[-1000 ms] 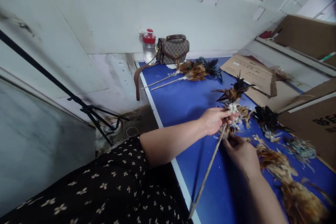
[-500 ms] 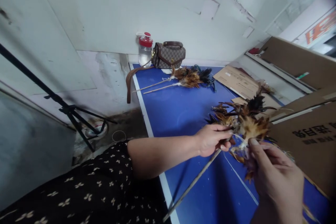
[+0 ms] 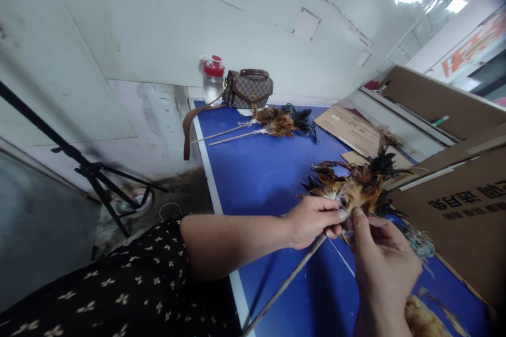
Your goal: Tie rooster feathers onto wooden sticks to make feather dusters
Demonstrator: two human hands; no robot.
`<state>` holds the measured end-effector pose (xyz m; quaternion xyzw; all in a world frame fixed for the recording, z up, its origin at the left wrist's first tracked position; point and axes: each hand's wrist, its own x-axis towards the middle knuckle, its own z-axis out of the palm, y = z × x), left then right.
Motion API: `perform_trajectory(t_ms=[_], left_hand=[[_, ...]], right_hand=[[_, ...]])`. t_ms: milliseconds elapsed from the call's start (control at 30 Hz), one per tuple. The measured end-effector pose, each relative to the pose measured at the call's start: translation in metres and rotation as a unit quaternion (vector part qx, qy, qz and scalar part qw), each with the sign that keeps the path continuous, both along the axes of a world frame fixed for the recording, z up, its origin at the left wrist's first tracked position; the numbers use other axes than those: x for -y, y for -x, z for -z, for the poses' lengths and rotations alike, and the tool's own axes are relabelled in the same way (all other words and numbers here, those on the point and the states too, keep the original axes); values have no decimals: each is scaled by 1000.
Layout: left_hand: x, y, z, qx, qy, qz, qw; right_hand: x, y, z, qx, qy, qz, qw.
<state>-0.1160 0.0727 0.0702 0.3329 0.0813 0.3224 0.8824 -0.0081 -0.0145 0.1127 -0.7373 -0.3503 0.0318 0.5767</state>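
Observation:
My left hand [image 3: 314, 222] is closed around the top of a thin wooden stick [image 3: 284, 285], just below a spray of brown and black feathers [image 3: 330, 174]. The stick slants down towards the table's near edge. Close against it, my right hand [image 3: 381, 253] pinches a tan and brown feather bunch [image 3: 356, 197] by its pale base, pressed up to the stick's head. A thin white string [image 3: 343, 257] hangs below the hands. Fingers cover the spot where feathers meet stick. Both hands are over the blue table [image 3: 253, 179].
Two feather dusters [image 3: 276, 125] lie at the back, near a patterned handbag [image 3: 251, 89] and a red-lidded bottle [image 3: 213, 81]. Cardboard [image 3: 351, 129] and a carton [image 3: 454, 205] line the right side. Bluish feathers [image 3: 419, 242] and tan feathers [image 3: 422, 318] lie right. A black tripod [image 3: 93, 168] stands left.
My right hand has come up from the table with a tan feather bunch and brought it left against the stick's head. My left hand keeps its hold on the stick. The view has shifted right.

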Motion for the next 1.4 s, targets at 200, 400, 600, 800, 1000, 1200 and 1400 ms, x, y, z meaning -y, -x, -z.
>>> perform_trajectory(t_ms=[200,400,600,800,1000,1200,1400], left_hand=[[3,-2,3,-23,-59,-31,997],[3,-3,4,-18,-48,-50,997],[-14,-4,7,-5,25,-28,999],[-46,-2,4,-86,95,-74,989],[-65,0,5,-120,114,-86,983],[-79,7,3,-115,118,-97,981],[-83,19,-11,-61,121,-67,989]], right_hand=[[-5,0,12,20,-32,14,999],[-2,4,10,10,-9,-29,999],[5,-21,13,25,-4,10,1000],[0,-88,50,177,133,56,974],[-6,-110,95,276,226,-14,934],[-5,-117,107,304,251,-37,919],[-2,-132,105,295,249,-9,923]])
